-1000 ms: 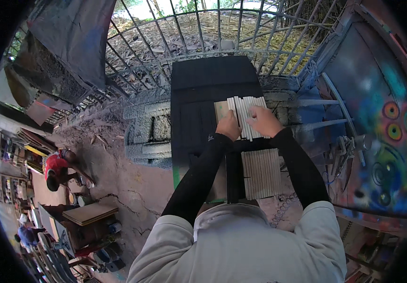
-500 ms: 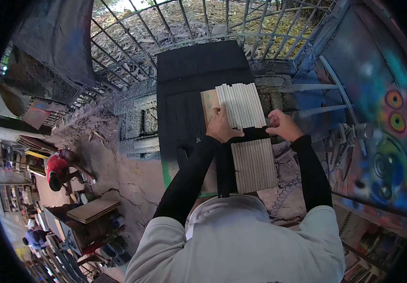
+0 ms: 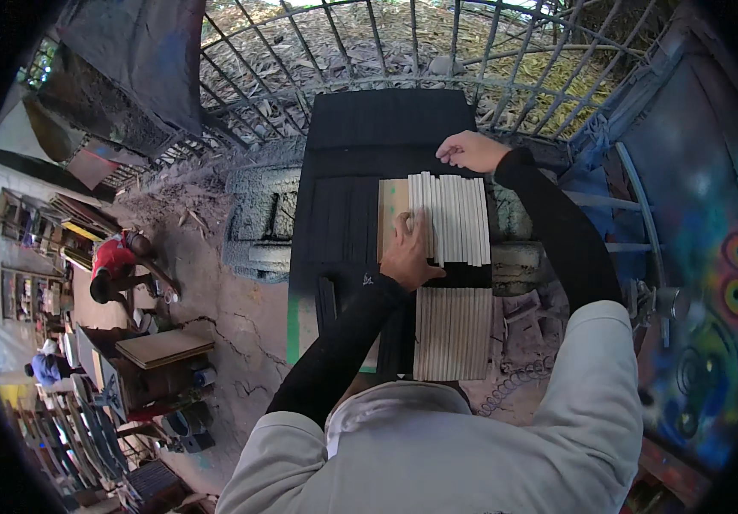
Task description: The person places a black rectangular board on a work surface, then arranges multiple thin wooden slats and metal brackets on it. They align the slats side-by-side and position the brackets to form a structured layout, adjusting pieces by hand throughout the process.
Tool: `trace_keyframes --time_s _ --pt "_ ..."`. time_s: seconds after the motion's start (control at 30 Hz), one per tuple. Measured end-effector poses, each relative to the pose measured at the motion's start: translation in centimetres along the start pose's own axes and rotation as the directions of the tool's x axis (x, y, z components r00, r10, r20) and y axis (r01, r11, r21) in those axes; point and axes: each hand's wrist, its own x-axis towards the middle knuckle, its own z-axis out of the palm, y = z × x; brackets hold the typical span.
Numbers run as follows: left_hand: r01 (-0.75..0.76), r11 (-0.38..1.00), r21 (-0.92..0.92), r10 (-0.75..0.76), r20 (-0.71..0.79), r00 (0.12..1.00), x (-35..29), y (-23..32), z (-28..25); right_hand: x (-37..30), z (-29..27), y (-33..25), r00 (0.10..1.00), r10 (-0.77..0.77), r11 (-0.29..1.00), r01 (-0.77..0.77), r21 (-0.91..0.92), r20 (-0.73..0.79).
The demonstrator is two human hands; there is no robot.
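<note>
A row of thin white-painted strips (image 3: pixel 455 220) lies side by side on a dark board (image 3: pixel 386 120) in front of me. My left hand (image 3: pixel 407 257) rests at the strips' left edge, fingers flat and thumb spread towards the near ends. My right hand (image 3: pixel 474 152) is past the far right corner of the row, apart from it, with fingers loosely bent and nothing visible in them. Closer to me lies a second row of grey-brown strips (image 3: pixel 453 334). A tan panel (image 3: pixel 392 214) with green specks shows left of the white strips.
Dark strips (image 3: pixel 326 300) lie on the left of the board. A barred metal fence (image 3: pixel 416 43) curves behind it. To the right stands a paint-spattered panel (image 3: pixel 711 283). A person in red (image 3: pixel 114 261) bends down at the left, near stacked brown boards (image 3: pixel 163 343).
My right hand has left the near right corner of the white strips and moved away from me to beyond their far end. My left hand stays at their left edge.
</note>
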Motion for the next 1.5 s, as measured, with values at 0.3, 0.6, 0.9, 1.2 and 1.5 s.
trace_keyframes --time_s 0.3,0.6,0.9,1.2,1.5 --pt "0.077 0.994 -0.08 -0.081 -0.043 0.996 -0.4 0.3 0.1 4.6 2.3 0.8 0.964 -0.122 0.916 0.201 -0.347 0.237" --pt "0.094 0.992 -0.081 -0.102 -0.097 0.99 -0.1 -0.1 1.1 3.3 2.7 -0.9 0.976 -0.077 0.935 0.142 -0.326 0.202" --pt "0.017 0.998 -0.067 -0.02 -0.034 0.999 -0.2 -0.6 0.1 3.0 2.6 -0.3 0.979 -0.112 0.961 0.15 -0.234 0.168" --pt "0.024 0.999 -0.03 -0.022 0.048 0.999 -0.8 -0.2 -1.3 2.9 2.9 -0.3 0.971 -0.124 0.968 0.163 -0.19 0.203" --pt "0.027 0.995 -0.096 -0.023 0.043 0.999 -0.4 -0.6 -1.4 3.3 2.9 0.4 0.965 -0.145 0.954 0.194 -0.227 0.216"
